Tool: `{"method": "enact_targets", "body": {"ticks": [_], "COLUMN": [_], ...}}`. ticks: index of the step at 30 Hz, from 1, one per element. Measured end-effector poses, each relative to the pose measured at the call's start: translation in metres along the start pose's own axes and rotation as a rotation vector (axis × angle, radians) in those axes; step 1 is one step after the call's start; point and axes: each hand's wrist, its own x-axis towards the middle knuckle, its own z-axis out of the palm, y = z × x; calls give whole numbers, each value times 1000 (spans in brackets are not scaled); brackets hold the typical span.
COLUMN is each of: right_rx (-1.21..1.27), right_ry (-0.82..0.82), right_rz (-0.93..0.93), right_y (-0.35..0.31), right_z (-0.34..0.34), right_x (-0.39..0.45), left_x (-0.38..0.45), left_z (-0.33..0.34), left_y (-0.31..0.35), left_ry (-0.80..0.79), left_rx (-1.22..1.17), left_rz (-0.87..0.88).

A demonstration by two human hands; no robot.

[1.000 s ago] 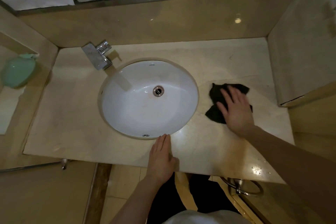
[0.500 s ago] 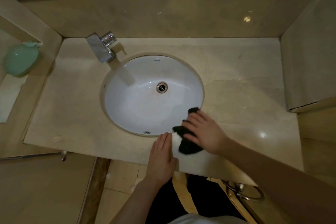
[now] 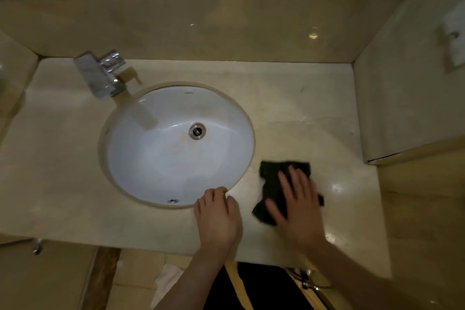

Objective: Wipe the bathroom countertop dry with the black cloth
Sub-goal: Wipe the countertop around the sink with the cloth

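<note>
The black cloth point(image 3: 273, 178) lies crumpled on the beige marble countertop point(image 3: 302, 98), just right of the white sink basin point(image 3: 151, 158). My right hand point(image 3: 299, 206) presses flat on the cloth with fingers spread, covering its lower right part; the hand is motion-blurred. My left hand point(image 3: 217, 216) rests on the counter's front strip by the basin rim, fingers curled, holding nothing.
A chrome faucet point(image 3: 100, 74) stands at the basin's back left. Marble walls enclose the counter at the back and on both sides. A chrome ring point(image 3: 310, 282) hangs below the front edge at the right. White paper lies on the floor point(image 3: 166, 282).
My right hand swept the cloth from the right counter to the basin's front rim, then back to the right. My left hand stayed put, its fingers now curled.
</note>
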Motion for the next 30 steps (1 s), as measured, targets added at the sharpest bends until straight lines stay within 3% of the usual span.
{"method": "enact_targets", "body": {"ticks": [4,7,11,16,20,22,26,30], "right_rx": [-81,-152,-124,-79,-49,-4,15,-44], "right_ry": [-57,-60,105,288,366,360,218,87], "right_rz": [-141,-189,91,269,404,339,18,-199], "right_y": [12,45,87,100,73,48,-11,-6], "right_z": [6,-7,-32,-40,-31,-24,-3,-2], "right_x": [-33,-11,60,140,159,157,139,133], "left_x": [33,63,87,90,91,90,92,92], "left_z": [24,40,50,61,61,61,59,56], "left_y": [49,67,74,76,79,80,83,86], "left_ry": [-44,24,91,202,226,217,187,149], "left_rx": [-213,-302,-282,-257,-200,-168,-118,-116], "left_rz": [25,-209,-521,-608,-607,-592,-591,-575]}}
